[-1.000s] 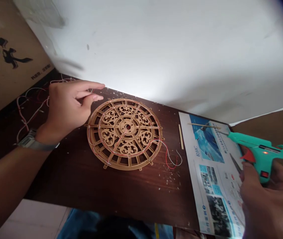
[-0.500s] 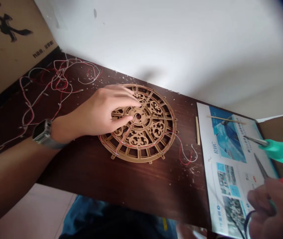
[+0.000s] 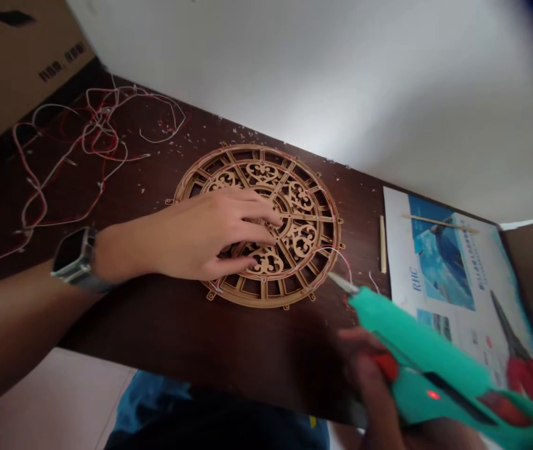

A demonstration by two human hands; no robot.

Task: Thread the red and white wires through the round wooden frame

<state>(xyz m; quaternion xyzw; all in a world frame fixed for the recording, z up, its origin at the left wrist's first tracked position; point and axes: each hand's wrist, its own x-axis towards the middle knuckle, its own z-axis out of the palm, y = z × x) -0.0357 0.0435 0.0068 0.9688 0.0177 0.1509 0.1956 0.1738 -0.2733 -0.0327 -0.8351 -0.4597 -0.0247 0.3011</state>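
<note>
My left hand [image 3: 222, 231], with a watch on its wrist, rests on the left and middle of a round tan openwork disc [image 3: 266, 300]. Its fingers are apart and cover part of the scrollwork. Thin red and white wire [image 3: 270, 275] runs round the ring and leaves it on the right. In my right hand [image 3: 373, 394] is a green glue gun [image 3: 435, 350], its red trigger under the fingers and a small red lamp lit. The metal nozzle points up and left, near the disc's lower right rim. Whether it touches the disc I cannot tell.
Tangled red and white wire [image 3: 102, 119] lies at the back left of the dark table [image 3: 154, 331]. A printed sheet [image 3: 400, 250] on the right carries a thin stick [image 3: 439, 223] and red-handled scissors [image 3: 519, 350]. A pale stick [image 3: 382, 244] lies beside it. White scraps are scattered about.
My right hand has brought the glue gun left, from over the sheet to the disc's edge. The scissors stay on the right. My left hand has shifted slightly downward on the disc.
</note>
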